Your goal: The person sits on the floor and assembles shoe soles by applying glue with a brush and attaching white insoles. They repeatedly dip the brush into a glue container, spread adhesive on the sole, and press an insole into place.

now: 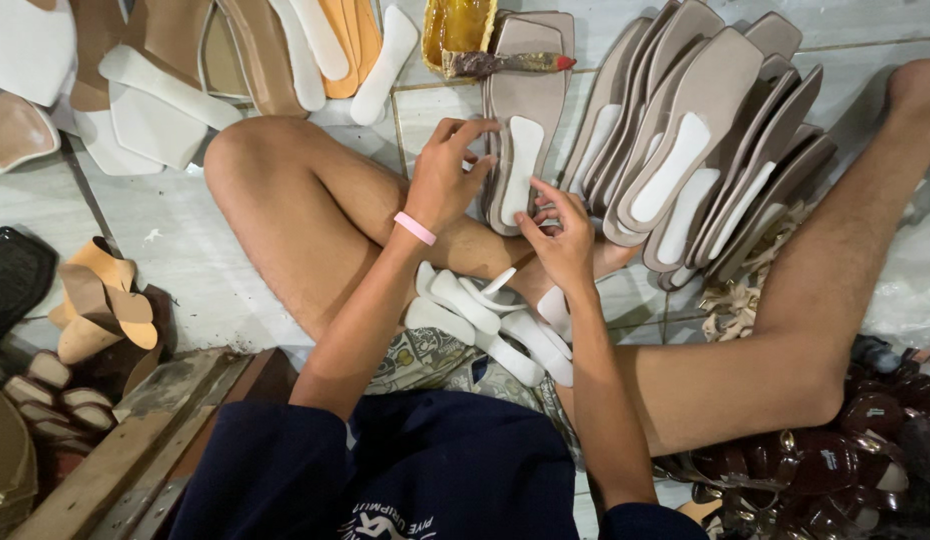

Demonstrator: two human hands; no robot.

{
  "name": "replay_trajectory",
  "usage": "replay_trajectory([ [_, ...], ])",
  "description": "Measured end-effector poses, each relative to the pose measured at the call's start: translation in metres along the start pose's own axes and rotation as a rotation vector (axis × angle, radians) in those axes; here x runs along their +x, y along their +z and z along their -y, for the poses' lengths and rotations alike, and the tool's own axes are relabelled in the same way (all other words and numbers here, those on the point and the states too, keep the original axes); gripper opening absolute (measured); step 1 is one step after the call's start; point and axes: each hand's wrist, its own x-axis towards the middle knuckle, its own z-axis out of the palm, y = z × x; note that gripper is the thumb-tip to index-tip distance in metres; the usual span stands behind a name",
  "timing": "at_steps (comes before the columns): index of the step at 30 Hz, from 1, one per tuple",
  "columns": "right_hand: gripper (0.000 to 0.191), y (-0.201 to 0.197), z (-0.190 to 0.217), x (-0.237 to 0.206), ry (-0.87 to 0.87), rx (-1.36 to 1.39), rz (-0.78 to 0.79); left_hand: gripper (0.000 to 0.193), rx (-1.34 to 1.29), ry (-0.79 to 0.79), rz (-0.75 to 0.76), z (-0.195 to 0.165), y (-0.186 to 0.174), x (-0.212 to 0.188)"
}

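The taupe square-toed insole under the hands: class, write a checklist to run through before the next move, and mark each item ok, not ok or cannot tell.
1. Taupe square-toed insole lies flat, face up, on the stack before the person: ok.
2. White foam pad sits along the insole's middle: ok.
3. Left hand steadies the insole's edge: ok.
4. Right hand touches the pad's lower end: cannot tell, the fingers hide the contact.
5. Spare white foam pads lie within reach on the lap: ok.
6. Glue-coated brush with a red tip rests across the yellow glue tray: ok.
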Motion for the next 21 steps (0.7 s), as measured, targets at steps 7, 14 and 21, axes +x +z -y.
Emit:
replay_trajectory([
  [7,0.052,-0.001,-0.001,0.001,-0.008,-0.033,-0.003,0.039,-0.002,0.034,0.008,-0.004,0.0,0.001],
  [14,0.051,-0.002,0.0,0.001,-0.01,-0.022,0.005,0.043,0.009,0.015,0.008,-0.007,-0.003,0.0],
  [21,0.05,-0.001,-0.01,-0.003,-0.002,0.043,0.033,0.058,0.03,-0.025,0.128,-0.006,-0.002,-0.005],
])
